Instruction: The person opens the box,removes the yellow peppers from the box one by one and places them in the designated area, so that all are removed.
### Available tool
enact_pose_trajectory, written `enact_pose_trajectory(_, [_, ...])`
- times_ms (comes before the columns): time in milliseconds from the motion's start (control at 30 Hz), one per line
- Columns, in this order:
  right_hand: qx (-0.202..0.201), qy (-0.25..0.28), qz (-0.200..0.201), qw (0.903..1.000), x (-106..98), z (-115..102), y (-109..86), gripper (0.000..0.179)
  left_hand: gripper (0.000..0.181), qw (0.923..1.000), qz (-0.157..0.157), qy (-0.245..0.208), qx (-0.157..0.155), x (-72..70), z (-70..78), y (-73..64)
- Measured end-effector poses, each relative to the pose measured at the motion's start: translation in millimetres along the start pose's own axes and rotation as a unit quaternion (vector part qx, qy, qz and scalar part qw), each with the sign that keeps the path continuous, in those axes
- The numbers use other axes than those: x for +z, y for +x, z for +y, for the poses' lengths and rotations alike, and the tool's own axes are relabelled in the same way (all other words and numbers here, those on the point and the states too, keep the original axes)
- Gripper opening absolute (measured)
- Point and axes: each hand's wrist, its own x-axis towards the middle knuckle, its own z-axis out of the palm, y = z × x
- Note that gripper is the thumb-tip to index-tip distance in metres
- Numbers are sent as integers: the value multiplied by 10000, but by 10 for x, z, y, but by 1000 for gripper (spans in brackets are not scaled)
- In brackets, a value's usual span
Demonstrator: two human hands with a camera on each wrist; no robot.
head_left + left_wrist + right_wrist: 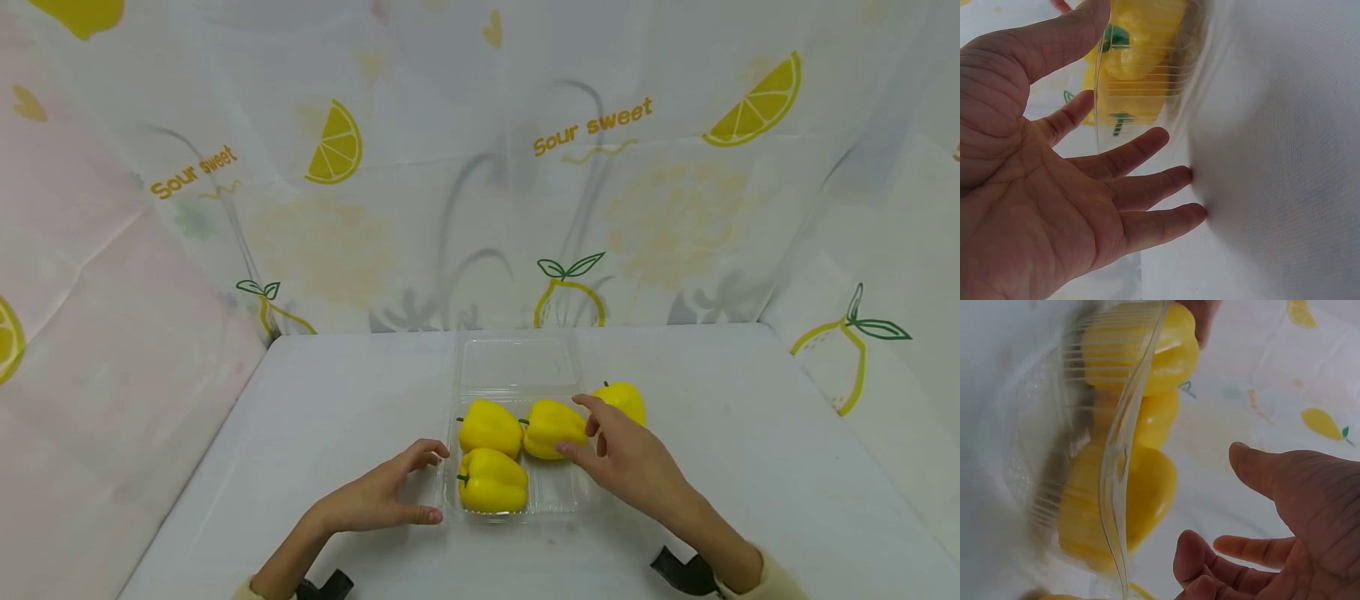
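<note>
Three yellow bell peppers lie in a clear plastic clamshell box (557, 493): a back left pepper (489, 427), a front left pepper (493, 482) and a back right pepper (551, 430). My right hand (633, 458) hovers by the back right pepper, thumb and fingers spread apart; in the right wrist view a gap shows between that hand (1322, 512) and the peppers. Beyond it, a fourth pepper (624, 400) sits outside the box, partly hidden by the hand. Beside the box's left wall is my left hand (378, 497), fingers apart and holding nothing; some fingertips reach the tabletop in the left wrist view.
The box's clear lid (517, 363) is folded back behind it, flat on the white table (337, 383). A lemon-printed cloth (450, 225) hangs along the back and sides. Black straps with mounts (686, 573) are on both wrists.
</note>
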Motion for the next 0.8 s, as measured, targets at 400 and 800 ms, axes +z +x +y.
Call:
enact_pose_trajectory(400, [-918, 10, -265, 9954, 187, -102, -37, 64, 69, 10000, -4, 28, 2, -11, 19, -3])
enact_pose_trajectory(800, [-1161, 217, -816, 9896, 312, -149, -28, 71, 68, 10000, -16, 54, -6, -11, 24, -3])
